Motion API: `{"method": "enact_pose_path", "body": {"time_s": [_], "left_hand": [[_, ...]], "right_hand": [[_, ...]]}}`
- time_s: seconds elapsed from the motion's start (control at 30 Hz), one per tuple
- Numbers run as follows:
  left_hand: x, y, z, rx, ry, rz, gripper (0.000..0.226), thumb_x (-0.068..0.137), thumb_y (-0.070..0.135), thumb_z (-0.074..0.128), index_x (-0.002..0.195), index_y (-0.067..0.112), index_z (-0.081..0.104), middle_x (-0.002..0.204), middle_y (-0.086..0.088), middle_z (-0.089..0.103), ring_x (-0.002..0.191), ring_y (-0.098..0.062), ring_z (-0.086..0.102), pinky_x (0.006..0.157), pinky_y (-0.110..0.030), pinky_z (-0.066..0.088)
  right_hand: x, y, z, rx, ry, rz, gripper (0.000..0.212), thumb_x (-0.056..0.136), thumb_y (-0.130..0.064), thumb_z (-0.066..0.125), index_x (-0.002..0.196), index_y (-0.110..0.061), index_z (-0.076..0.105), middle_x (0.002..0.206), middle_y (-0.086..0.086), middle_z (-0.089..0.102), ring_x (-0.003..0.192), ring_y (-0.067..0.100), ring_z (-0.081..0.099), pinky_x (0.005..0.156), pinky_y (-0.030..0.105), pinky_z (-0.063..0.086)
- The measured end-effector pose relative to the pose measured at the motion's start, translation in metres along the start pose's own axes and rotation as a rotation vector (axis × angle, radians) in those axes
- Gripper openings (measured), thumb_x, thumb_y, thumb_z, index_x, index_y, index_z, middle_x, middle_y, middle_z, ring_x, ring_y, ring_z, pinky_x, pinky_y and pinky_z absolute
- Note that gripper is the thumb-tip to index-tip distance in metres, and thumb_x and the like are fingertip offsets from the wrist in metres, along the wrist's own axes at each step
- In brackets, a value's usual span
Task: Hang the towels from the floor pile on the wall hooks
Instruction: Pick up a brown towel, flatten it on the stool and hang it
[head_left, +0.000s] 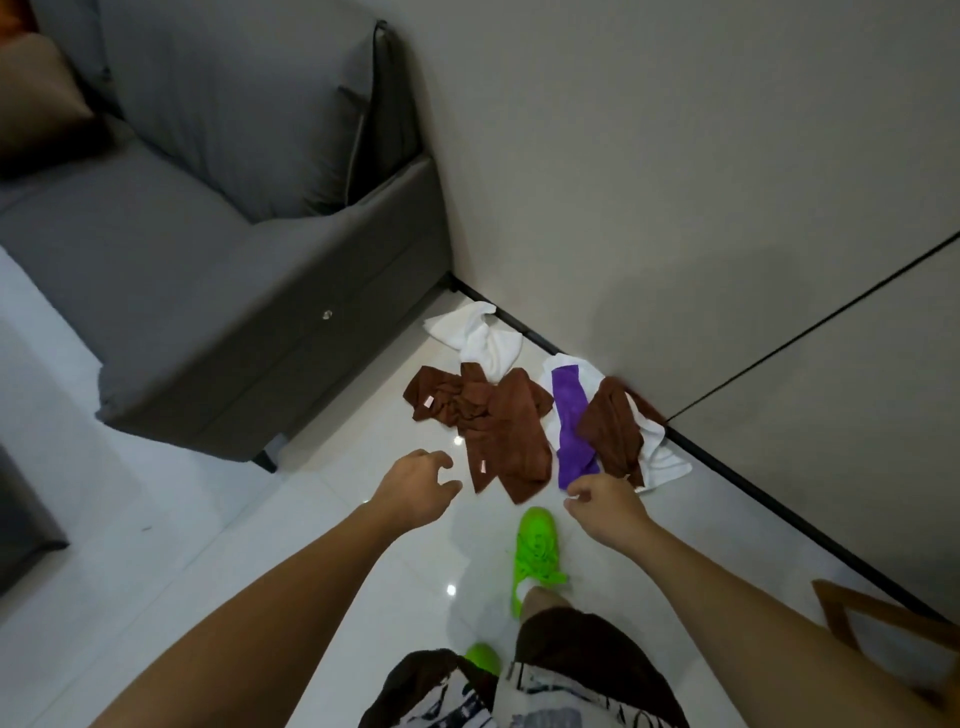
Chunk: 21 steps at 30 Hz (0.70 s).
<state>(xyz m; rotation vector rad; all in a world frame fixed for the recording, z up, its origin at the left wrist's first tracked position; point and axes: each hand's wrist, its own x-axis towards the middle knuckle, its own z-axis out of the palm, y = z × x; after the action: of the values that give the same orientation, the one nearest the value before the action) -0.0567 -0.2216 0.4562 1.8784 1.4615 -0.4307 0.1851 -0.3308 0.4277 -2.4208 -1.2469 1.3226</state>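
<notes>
Head view: both hands' fingers loosely curled, holding nothing; left hand (415, 486), right hand (605, 501) above towel pile (514, 415) at wall edge.

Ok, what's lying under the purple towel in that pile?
A white towel shows on both sides of the purple towel. A brown towel overlaps its right edge. Anything directly beneath stays covered.

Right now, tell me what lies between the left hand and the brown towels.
In the head view, only bare white floor tile lies between the left hand and the nearest brown towels. The hand holds nothing.
</notes>
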Motion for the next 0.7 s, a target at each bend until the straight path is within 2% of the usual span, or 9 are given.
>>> {"method": "enact_pose_path", "body": {"time_s": [0.2,0.33,0.5,0.7], "left_hand": [[0.07,0.01,-0.002,-0.071,0.006,-0.067,0.043,0.097,0.041,0.057,0.134,0.02,0.057,0.137,-0.004,0.057,0.12,-0.022,0.057,0.099,-0.031,0.045],[0.112,0.003,0.018,-0.073,-0.04,-0.067,0.042,0.096,0.039,0.059,0.133,0.019,0.058,0.132,-0.006,0.059,0.118,-0.022,0.057,0.095,-0.028,0.042],[0.193,-0.031,0.077,-0.087,-0.09,-0.071,0.041,0.095,0.037,0.061,0.133,0.02,0.059,0.132,-0.007,0.059,0.119,-0.024,0.057,0.096,-0.028,0.041],[0.295,-0.098,0.189,-0.113,-0.102,-0.072,0.041,0.096,0.036,0.061,0.134,0.02,0.059,0.133,-0.007,0.058,0.119,-0.024,0.057,0.097,-0.03,0.042]], "right_hand": [[0.083,0.0,-0.01,-0.036,-0.085,0.042,0.029,0.088,-0.029,0.068,0.115,-0.02,0.073,0.113,0.003,0.073,0.112,0.021,0.063,0.092,0.023,0.043],[0.129,0.01,0.004,-0.02,-0.079,0.083,0.028,0.088,-0.028,0.069,0.115,-0.018,0.072,0.115,0.006,0.072,0.114,0.026,0.062,0.095,0.028,0.045],[0.208,0.041,0.071,0.0,-0.096,0.123,0.026,0.089,-0.026,0.068,0.113,-0.016,0.072,0.111,0.008,0.073,0.111,0.028,0.063,0.093,0.029,0.046],[0.329,0.089,0.192,-0.032,-0.065,0.112,0.02,0.086,-0.024,0.067,0.104,-0.019,0.074,0.108,0.009,0.073,0.106,0.03,0.065,0.09,0.033,0.052]]}}
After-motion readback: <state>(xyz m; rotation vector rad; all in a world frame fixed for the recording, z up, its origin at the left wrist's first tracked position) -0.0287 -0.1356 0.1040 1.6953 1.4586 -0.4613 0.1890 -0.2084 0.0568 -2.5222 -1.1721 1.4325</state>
